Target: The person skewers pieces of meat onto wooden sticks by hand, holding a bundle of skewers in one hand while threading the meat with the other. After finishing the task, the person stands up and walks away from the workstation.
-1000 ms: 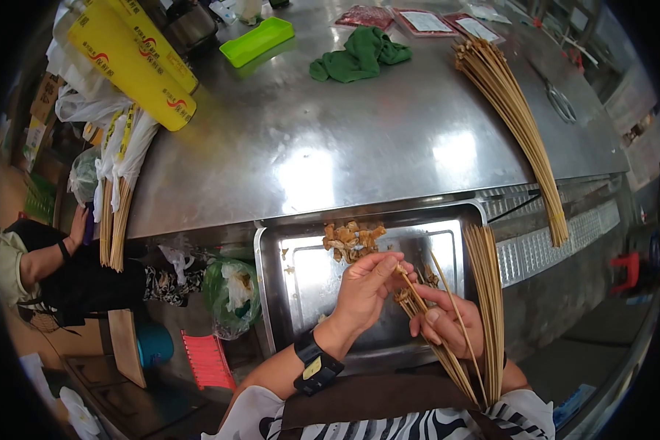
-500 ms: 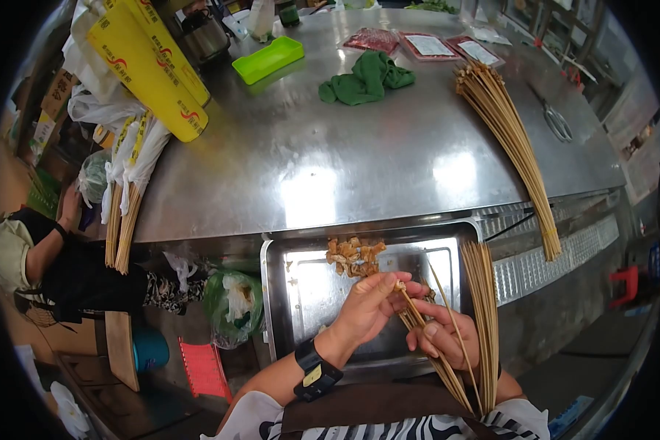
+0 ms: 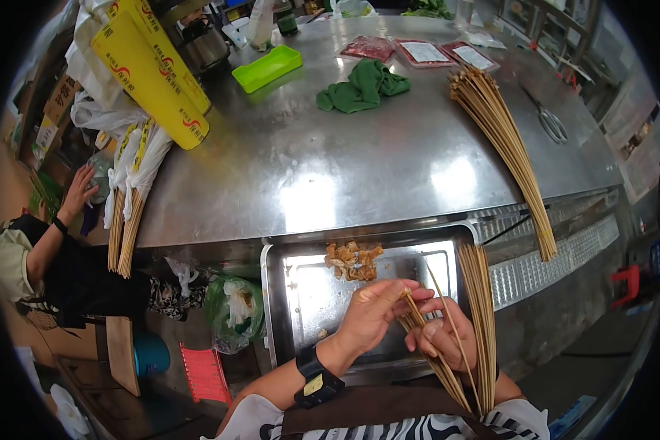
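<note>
My right hand [image 3: 447, 334] is closed around a few bamboo skewers [image 3: 446, 374]; one thin skewer [image 3: 447, 297] sticks up apart from the others. My left hand [image 3: 369, 312] pinches at the upper tip of the held skewers, where a small pale-brown bit of food shows between the fingers. Below both hands lies a metal tray [image 3: 268, 308]. A pile of brown food pieces [image 3: 352, 261], perhaps meat, sits toward its far side. A thick bundle of skewers [image 3: 478, 308] stands beside my right hand, along the tray's right edge.
On the steel table [image 3: 242, 176] lie a large skewer bundle [image 3: 502, 139], scissors [image 3: 551, 123], a green cloth [image 3: 363, 86], a lime-green tray [image 3: 268, 69] and packaged red meat [image 3: 368, 48]. Yellow rolls [image 3: 150, 77] stand at left. A co-worker's hand [image 3: 78, 192] is beyond the table's left edge.
My fingers stay at the skewer tip, with the left hand slightly lower. The co-worker's hand at left has risen and spread. The view has shifted slightly.
</note>
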`<state>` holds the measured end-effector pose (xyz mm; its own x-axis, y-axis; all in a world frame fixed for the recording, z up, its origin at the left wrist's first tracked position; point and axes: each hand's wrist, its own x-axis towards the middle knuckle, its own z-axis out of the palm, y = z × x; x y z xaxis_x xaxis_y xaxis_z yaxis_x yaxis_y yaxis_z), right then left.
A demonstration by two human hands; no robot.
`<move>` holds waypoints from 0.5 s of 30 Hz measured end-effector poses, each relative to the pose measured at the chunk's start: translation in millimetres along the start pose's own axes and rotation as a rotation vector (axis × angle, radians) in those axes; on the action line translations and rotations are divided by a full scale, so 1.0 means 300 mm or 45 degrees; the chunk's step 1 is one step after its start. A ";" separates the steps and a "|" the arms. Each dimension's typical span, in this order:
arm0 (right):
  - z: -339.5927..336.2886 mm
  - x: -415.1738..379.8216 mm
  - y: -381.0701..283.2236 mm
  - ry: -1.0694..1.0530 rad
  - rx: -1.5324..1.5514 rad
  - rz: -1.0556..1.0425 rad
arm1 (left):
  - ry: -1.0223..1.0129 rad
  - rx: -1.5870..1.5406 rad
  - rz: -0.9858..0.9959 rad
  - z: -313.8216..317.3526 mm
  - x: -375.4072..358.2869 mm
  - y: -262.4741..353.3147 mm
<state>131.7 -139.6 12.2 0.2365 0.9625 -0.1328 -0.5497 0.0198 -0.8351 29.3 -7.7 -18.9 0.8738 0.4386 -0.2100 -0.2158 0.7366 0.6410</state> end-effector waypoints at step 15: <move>-0.009 -0.004 -0.004 0.056 -0.036 0.017 | -0.007 0.200 -0.182 0.051 -0.041 0.005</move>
<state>134.3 -141.6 11.7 0.2645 0.9498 -0.1670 -0.5301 -0.0014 -0.8480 24.9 -19.7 -4.1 0.8930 0.3326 -0.3032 -0.0195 0.7016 0.7123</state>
